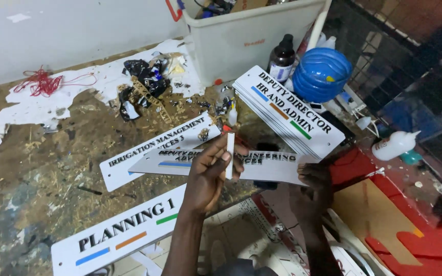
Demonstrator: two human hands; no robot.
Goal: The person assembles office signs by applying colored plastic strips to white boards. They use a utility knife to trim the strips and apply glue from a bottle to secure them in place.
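Above cluttered workbench [37, 168], left hand [208, 176] pinching white tube [229, 155], right hand [315, 184] seemingly gripping nameplate [272, 166].

Dim, soft focus, dark right edge

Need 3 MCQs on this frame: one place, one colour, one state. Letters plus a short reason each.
1. Where is the blue helmet?
A. Right of the dark bottle, beside the white tub
B. On the red wire tangle
C. Under the lowest sign

2. What colours are the three bars on the lowest sign plate?
A. Red, black, white
B. Blue, orange, green
C. All blue

3. What does the left hand hold?
A. Nothing
B. A slim white tube, upright
C. The dark bottle

Answers:
1 A: the helmet sits by the bottle at the tub's right corner.
2 B: blue, orange and green dashes run under its lettering.
3 B: fingers wrap the tube above the sign plate that the right hand steadies.
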